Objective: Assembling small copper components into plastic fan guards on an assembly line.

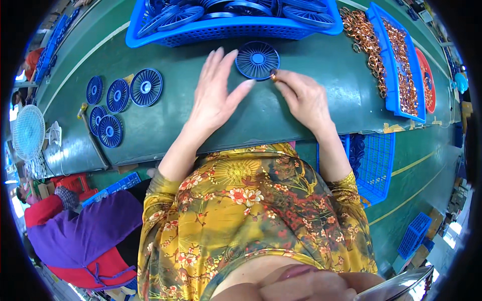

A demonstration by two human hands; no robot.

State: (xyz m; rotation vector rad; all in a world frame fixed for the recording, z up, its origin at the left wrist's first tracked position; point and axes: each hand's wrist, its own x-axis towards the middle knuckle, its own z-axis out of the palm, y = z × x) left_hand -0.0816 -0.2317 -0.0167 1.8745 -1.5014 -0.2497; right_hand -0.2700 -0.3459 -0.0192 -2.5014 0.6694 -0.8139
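A round blue spoked grille lies flat on the green table, just in front of the big blue basket. My right hand pinches a small copper-coloured ring at the grille's lower right rim. To the left of the grille, my left hand hovers with its fingers stretched out and thumb apart, holding nothing. The thumb tip comes near the grille's lower left edge; I cannot tell whether it touches.
A blue basket full of similar grilles stands at the back. Several grilles and a hammer lie at the left. On the right, copper rings are heaped beside a blue tray. A person sits at lower left.
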